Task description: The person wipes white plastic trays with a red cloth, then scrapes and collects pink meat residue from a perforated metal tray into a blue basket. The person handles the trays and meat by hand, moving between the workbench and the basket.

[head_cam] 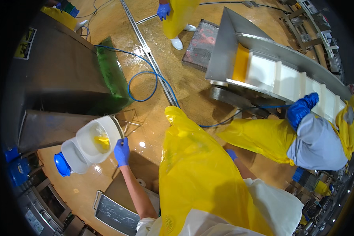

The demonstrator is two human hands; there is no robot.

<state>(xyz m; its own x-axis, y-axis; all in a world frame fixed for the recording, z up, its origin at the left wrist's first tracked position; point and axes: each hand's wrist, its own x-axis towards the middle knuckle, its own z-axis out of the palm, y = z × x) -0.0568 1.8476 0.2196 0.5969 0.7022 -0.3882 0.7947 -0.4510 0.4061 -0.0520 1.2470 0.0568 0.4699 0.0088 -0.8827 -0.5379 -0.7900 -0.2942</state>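
Note:
My left hand [122, 152], in a blue-violet glove, touches the rim of a whitish plastic bucket [85, 129]; whether its fingers grip the rim is not clear. Yellow material [102, 142] lies inside the bucket. Beside the bucket are another translucent container [73, 155] and a round blue lid or tub [62, 164]. My right hand [232, 154], gloved alike, hangs at my side, mostly hidden behind my yellow apron [200, 171]; what it holds cannot be seen.
A blue hose [143, 72] loops over the wet floor near a drain channel [149, 53]. A steel-sided conveyor [262, 70] stands at upper right, with a co-worker [315, 141] beside it. Another person [180, 17] stands ahead. A metal tray [116, 214] lies at lower left.

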